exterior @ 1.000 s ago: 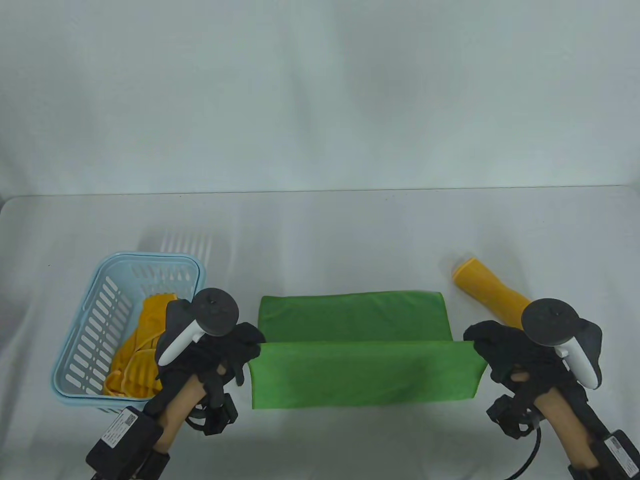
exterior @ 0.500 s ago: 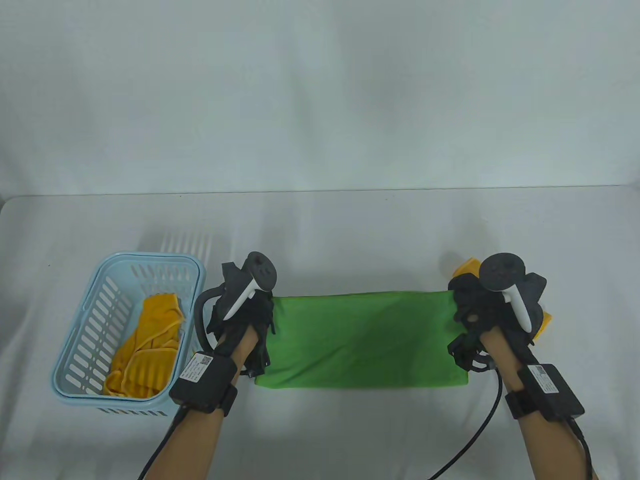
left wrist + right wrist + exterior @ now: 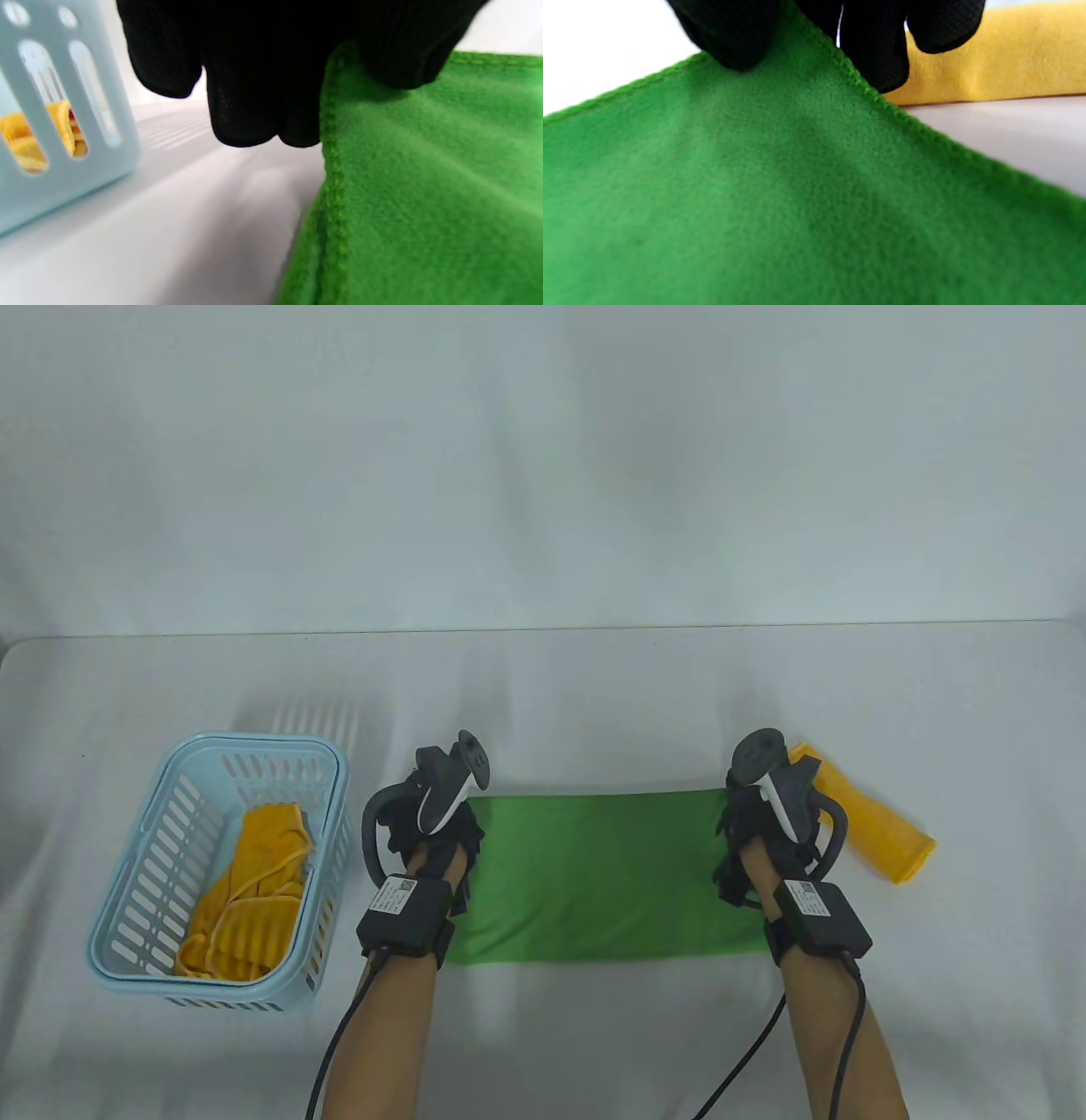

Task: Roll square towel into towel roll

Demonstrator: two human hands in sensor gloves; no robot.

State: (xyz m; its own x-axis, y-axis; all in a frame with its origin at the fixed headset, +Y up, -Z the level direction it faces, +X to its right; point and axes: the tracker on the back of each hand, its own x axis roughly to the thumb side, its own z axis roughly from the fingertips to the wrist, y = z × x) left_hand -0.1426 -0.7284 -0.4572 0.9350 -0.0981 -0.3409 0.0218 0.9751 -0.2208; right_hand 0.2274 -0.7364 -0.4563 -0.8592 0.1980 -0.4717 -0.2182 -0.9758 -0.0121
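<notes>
table view, as i read it: white table [image 3: 594, 687]; green towel [image 3: 602, 874] folded flat at centre front; blue basket [image 3: 161, 857] left, yellow cloth [image 3: 246, 891] inside; yellow roll [image 3: 882, 831] right; left hand [image 3: 428, 831] and right hand [image 3: 764, 831] pinching the towel's far corners.

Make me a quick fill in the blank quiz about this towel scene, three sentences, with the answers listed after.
1. The towel lying folded on the table between the two hands is coloured ____.
2. The crumpled yellow cloth lies inside the light blue ____.
3. The yellow towel roll lies just beyond the person's ____ hand.

Missing words: green; basket; right
</notes>
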